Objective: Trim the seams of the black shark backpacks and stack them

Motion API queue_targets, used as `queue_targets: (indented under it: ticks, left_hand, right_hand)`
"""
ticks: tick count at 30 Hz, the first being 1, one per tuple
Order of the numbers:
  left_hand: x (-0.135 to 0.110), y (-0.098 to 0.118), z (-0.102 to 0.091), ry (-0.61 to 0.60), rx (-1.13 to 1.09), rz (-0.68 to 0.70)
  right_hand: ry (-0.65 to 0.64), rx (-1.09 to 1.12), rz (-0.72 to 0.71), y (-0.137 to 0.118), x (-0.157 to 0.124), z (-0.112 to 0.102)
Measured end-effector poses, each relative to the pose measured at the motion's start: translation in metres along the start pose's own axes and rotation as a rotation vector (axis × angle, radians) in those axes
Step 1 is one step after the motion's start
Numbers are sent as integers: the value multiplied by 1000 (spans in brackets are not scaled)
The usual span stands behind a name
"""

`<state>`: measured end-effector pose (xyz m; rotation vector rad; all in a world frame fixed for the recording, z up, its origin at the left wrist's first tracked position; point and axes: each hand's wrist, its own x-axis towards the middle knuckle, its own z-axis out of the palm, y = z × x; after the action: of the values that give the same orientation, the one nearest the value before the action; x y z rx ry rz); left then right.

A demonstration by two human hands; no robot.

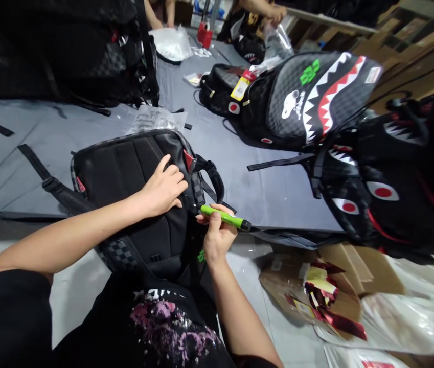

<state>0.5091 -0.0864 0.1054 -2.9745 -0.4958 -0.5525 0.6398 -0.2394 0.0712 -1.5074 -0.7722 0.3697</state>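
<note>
A black backpack (pixel 120 168) with checkered sides lies back panel up at the table's near edge, its lower part against my body. My left hand (pixel 165 189) rests on its back panel with the fingers spread. In my right hand (pixel 217 235) is a bright green marker pen (pixel 228 217), gripped between thumb and fingers. Its pale tip points left at the backpack's right side edge; whether it touches cannot be made out. A padded shoulder strap (pixel 212 176) loops out at the right, and a webbing strap (pixel 35 163) sticks out at the left.
Shark-face backpacks (pixel 281 97) lie across the grey table (pixel 220 153), with more piled at right (pixel 378 179). A dark stack of bags (pixel 55 56) stands back left. Below right sits an open cardboard box (pixel 339 276). Other people's hands (pixel 274 13) show at the far side.
</note>
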Motion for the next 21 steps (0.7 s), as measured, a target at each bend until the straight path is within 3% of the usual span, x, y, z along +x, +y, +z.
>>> queue_targets:
  ticks: [3,7,13,19,21]
  left_hand:
    - [-10,0,11,120,-56,81]
    - [-18,1,24,214,-34,89]
    - [-14,2,28,206,-22,68]
    - [-12,6,28,74,-133,9]
    - [-12,6,29,84,-130,13]
  right_hand:
    - [7,-18,-22,4,1,5]
    - [39,-100,-110,8,4,10]
    - [1,-174,-108,9,11,17]
    - [21,-250,-141,9,19,19]
    - [8,-255,-145,7,21,20]
